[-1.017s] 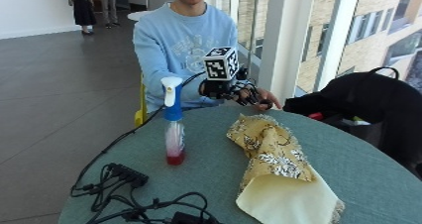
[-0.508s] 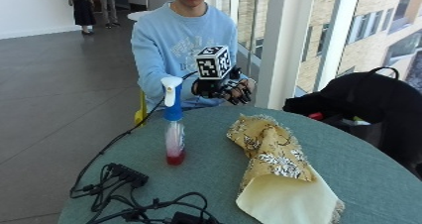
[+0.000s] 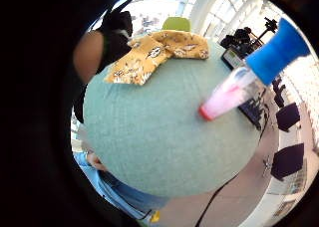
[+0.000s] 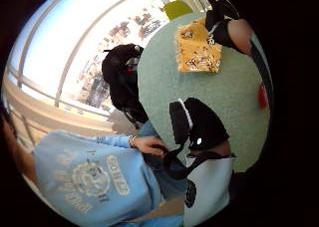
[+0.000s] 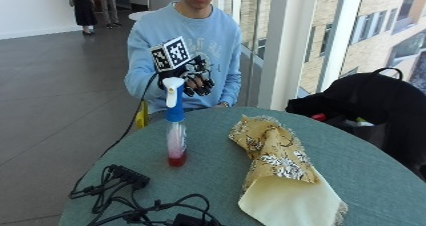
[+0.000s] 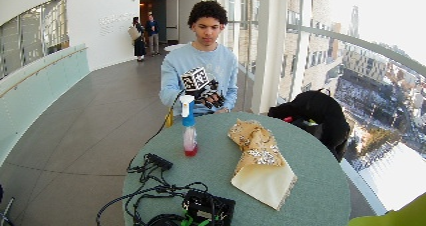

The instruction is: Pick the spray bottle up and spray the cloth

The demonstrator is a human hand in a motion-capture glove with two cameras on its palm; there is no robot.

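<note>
While the gloved right hand (image 5: 198, 82) hangs in the air above the near edge of the table (image 5: 219, 151), fingers loosely curled downward and holding nothing, the spray bottle (image 5: 174, 122) stands untouched on the tabletop, just in front of and below the hand, well apart from the cloth (image 5: 279, 171). It stands upright, long axis vertical, red liquid at the base, blue collar and white trigger head on top, nozzle apparently facing the person. That upright stance leaves the neck free for a grasp. The cloth lies crumpled and stretched lengthwise, ready as a target.
</note>
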